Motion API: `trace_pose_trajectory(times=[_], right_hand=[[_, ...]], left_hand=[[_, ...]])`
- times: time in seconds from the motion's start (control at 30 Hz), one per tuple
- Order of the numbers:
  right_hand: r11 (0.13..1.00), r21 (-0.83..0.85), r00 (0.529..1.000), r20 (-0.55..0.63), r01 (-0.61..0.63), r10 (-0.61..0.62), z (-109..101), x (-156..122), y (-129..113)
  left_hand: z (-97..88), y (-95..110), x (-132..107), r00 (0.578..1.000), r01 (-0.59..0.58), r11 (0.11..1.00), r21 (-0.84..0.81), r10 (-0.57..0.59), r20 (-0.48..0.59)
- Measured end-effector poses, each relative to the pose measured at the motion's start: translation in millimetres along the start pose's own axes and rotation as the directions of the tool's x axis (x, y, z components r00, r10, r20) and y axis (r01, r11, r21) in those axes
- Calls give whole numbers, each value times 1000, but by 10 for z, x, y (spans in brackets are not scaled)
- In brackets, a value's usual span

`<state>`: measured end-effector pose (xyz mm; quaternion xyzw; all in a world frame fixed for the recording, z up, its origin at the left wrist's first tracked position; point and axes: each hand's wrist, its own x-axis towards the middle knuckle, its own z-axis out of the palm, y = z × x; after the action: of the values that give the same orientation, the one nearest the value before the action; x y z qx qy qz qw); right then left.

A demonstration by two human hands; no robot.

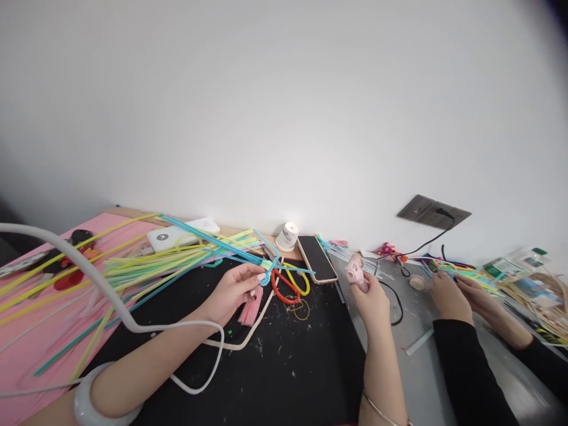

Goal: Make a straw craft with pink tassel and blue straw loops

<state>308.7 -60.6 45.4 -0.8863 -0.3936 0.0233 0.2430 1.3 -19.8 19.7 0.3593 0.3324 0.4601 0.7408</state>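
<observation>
My left hand [237, 290] pinches a small looped piece of blue and pale green pipe cleaners [266, 269] between thumb and fingertips, with loose blue ends sticking out. Closed around a pink glue gun [355, 272], my right hand [371, 299] is raised over the seam between the black mat and the grey surface. The two hands are apart. Just below the left fingers lies a bundle of short pink pieces [251, 307]. Behind them are a red loop [284, 291] and a yellow loop [303, 281].
A pile of pastel pipe cleaners [151, 263] spreads leftward, under a thick white cable [106, 284]. A paper cup [288, 236] and a phone [317, 258] sit by the wall. A black cord [419, 245] runs from the outlet [432, 211]. On the right, a co-worker's hands [450, 296] handle strands.
</observation>
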Motion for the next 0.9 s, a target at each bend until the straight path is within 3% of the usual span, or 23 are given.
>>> trace_pose_trajectory(times=[0.2,0.37,0.43,0.53,0.6,0.63,0.7,0.77,0.83,0.9], right_hand=[[977,-200,990,100,-74,96,-53,1,81],[978,-202,995,74,-55,71,-13,-34,62],[989,-145,999,27,-31,35,-9,-36,50],[996,40,987,-144,75,-68,-15,-60,-6],[940,254,954,-248,230,-167,0,-125,-89],[871,380,939,-263,312,-221,20,-180,-145],[703,605,920,-143,374,-366,87,-333,-282],[594,725,848,25,349,-530,178,-519,-430],[520,809,753,157,273,-639,268,-691,-558],[496,843,734,200,210,-650,333,-806,-639]], left_hand=[[-2,-5,-2,1000,-10,1000,8,10,6],[-1,-5,-3,1000,-20,1000,20,20,-1],[8,0,-3,999,-44,998,55,44,1],[33,6,-7,993,-116,979,168,117,3],[50,-2,-18,988,-157,954,256,154,35],[57,-12,-27,985,-170,939,300,159,59],[63,-45,-51,983,-174,904,389,137,121],[62,-86,-76,978,-162,863,478,78,191],[59,-121,-96,963,-214,815,539,81,259],[56,-139,-108,939,-298,762,575,124,321]])
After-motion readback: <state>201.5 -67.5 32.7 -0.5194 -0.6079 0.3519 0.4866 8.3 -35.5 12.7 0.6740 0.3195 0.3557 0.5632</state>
